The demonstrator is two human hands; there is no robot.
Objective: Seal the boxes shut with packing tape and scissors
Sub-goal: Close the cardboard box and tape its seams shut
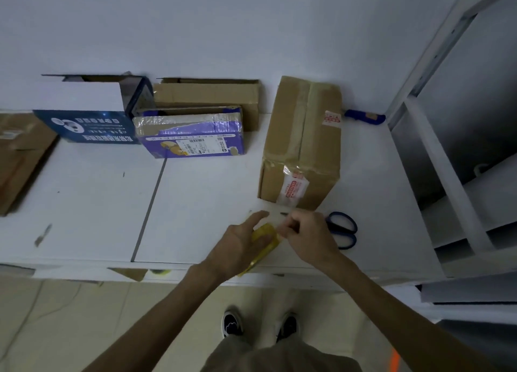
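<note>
Near the front edge of the surface [84, 204], the left hand [240, 248] is wrapped around a yellowish roll of tape [265, 237] while the right hand [305, 231] pinches at its loose end — looks like picking the tape free, though it's too blurry to be sure. Tape like this is light, thin and sticky, so I'd grip the roll by its sides and hold the free end by its very tip, or it'll fold onto itself.

Scissors [342, 230] with blue handles lie just beside the right hand. Right behind them sits a tall brown box [302, 142], flaps closed with old tape on it. Along the back edge — a purple box [193, 134], a brown one [207, 94] and a blue-and-white one [84, 111] with its flap up. Can't see what's inside any of them.
</note>
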